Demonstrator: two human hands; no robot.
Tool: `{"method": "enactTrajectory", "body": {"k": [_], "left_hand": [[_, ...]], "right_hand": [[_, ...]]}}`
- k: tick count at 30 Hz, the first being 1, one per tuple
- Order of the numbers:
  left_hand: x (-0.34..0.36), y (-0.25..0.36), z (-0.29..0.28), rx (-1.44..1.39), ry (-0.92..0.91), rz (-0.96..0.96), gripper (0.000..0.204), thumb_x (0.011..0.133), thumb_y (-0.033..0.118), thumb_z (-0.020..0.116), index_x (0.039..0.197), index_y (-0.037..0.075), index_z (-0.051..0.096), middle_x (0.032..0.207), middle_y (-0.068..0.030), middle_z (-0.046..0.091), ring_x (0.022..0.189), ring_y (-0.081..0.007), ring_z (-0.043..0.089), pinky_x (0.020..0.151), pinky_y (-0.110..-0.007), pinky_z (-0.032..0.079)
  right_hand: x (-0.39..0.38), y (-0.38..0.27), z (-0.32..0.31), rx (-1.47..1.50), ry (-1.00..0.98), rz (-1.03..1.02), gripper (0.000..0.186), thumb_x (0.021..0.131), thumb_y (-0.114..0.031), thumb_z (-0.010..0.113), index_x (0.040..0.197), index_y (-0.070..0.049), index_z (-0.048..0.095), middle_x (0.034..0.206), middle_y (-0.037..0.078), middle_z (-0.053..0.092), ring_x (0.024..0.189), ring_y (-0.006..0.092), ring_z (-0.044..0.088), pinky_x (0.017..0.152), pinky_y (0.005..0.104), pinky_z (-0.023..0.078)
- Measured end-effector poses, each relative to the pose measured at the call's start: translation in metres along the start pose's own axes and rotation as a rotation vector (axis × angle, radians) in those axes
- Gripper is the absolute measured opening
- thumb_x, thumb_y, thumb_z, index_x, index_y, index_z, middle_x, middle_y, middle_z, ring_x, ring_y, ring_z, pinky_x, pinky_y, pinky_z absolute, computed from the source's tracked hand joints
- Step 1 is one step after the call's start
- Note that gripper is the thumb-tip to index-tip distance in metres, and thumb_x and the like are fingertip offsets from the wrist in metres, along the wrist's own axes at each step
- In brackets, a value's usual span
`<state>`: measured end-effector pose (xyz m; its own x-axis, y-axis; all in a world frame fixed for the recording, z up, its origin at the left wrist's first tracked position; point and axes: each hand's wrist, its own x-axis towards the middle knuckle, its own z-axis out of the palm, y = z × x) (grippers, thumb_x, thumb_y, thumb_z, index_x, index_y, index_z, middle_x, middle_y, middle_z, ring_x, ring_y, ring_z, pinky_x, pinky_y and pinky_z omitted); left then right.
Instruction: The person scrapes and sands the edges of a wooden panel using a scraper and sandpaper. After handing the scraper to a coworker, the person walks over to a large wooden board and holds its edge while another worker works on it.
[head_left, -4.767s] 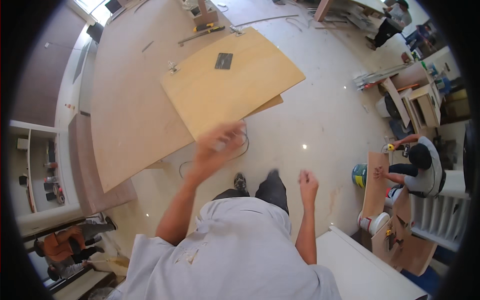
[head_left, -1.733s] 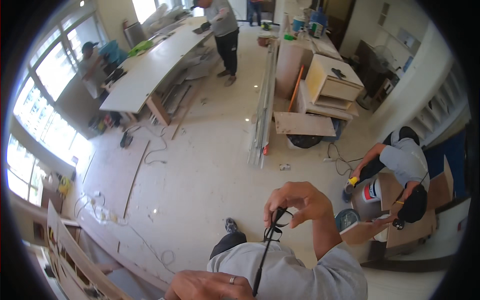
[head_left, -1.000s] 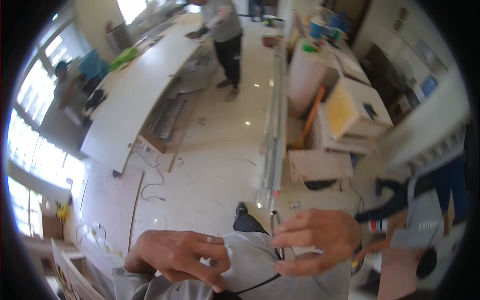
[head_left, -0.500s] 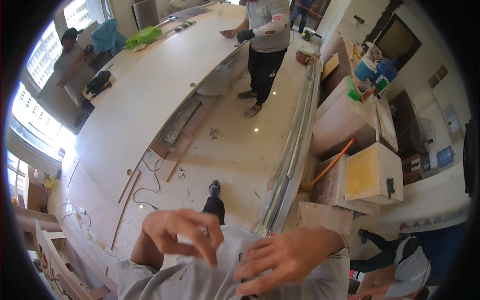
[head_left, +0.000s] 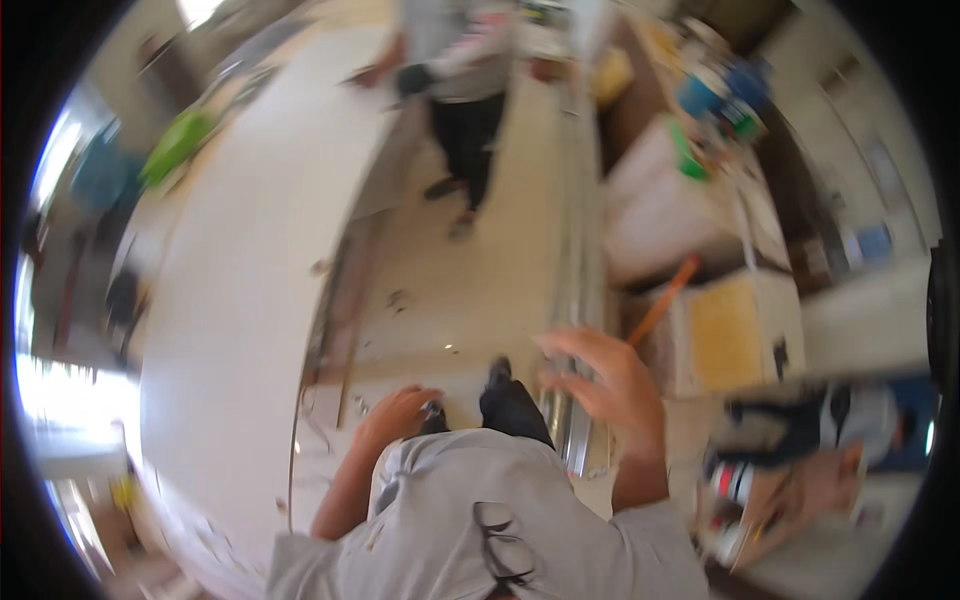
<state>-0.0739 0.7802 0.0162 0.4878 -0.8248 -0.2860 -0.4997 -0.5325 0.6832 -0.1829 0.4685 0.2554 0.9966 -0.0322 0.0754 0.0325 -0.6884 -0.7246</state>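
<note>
Grey shirt (head_left: 470,520), black cord (head_left: 500,545), white panel (head_left: 240,300).

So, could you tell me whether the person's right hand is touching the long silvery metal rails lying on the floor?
Cannot tell. In the blurred head view the right hand overlaps the long silvery metal rails, open-fingered, but neither contact nor gap shows.

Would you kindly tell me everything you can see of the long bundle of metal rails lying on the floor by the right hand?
The bundle of metal rails looks like several long, silvery, shiny strips lying side by side flat on the pale floor. It runs from near the person's legs away toward the top of the picture, between the big white worktop and the boxes on the right. The picture is blurred, so the rail count and profile cannot be told. The right hand, fingers spread, hovers over its near end; contact is unclear.
</note>
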Motion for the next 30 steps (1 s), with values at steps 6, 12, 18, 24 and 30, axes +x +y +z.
{"method": "enactTrajectory", "body": {"k": [6,12,18,24,30], "left_hand": [[0.087,-0.001,-0.03,0.023,-0.095,-0.147,0.053,0.085,0.004,0.065,0.136,0.014,0.063,0.12,-0.0201,0.068,0.113,-0.0414,0.064,0.098,-0.05,0.051],[0.225,0.002,-0.066,0.091,-0.147,-0.27,0.055,0.084,0.004,0.065,0.138,0.013,0.062,0.125,-0.023,0.067,0.116,-0.0428,0.063,0.099,-0.049,0.052],[0.366,0.056,-0.114,0.055,-0.09,-0.268,0.052,0.091,0.009,0.068,0.142,0.012,0.059,0.127,-0.0213,0.067,0.112,-0.0377,0.068,0.097,-0.044,0.053],[0.47,0.093,-0.131,-0.003,-0.136,-0.277,0.052,0.093,0.01,0.067,0.144,0.013,0.058,0.125,-0.0209,0.068,0.111,-0.0385,0.068,0.096,-0.045,0.053],[0.488,0.084,-0.126,0.031,-0.105,-0.372,0.05,0.093,0.013,0.065,0.143,0.013,0.057,0.129,-0.022,0.066,0.121,-0.0423,0.06,0.102,-0.049,0.048]], "right_hand": [[0.086,0.187,-0.036,-0.097,0.356,0.25,0.027,0.089,-0.01,0.072,0.116,-0.009,0.071,0.106,0.018,0.072,0.097,0.0364,0.069,0.081,0.0412,0.054],[0.159,0.436,-0.153,-0.279,0.477,0.569,0.019,0.091,-0.02,0.066,0.1,-0.006,0.074,0.093,0.022,0.072,0.09,0.042,0.07,0.079,0.0484,0.055],[0.26,0.588,-0.315,-0.462,0.67,0.752,0.016,0.089,-0.018,0.064,0.093,-0.006,0.074,0.091,0.025,0.071,0.091,0.0437,0.07,0.079,0.052,0.056],[0.328,0.715,-0.4,-0.746,0.614,0.811,0.017,0.091,-0.019,0.062,0.089,-0.006,0.073,0.087,0.021,0.073,0.087,0.04,0.072,0.079,0.0518,0.057],[0.321,0.867,-0.428,-1.173,0.326,0.646,0.058,0.102,-0.049,0.054,0.09,0.005,0.073,0.077,0.026,0.071,0.072,0.042,0.072,0.068,0.0529,0.054]]}}
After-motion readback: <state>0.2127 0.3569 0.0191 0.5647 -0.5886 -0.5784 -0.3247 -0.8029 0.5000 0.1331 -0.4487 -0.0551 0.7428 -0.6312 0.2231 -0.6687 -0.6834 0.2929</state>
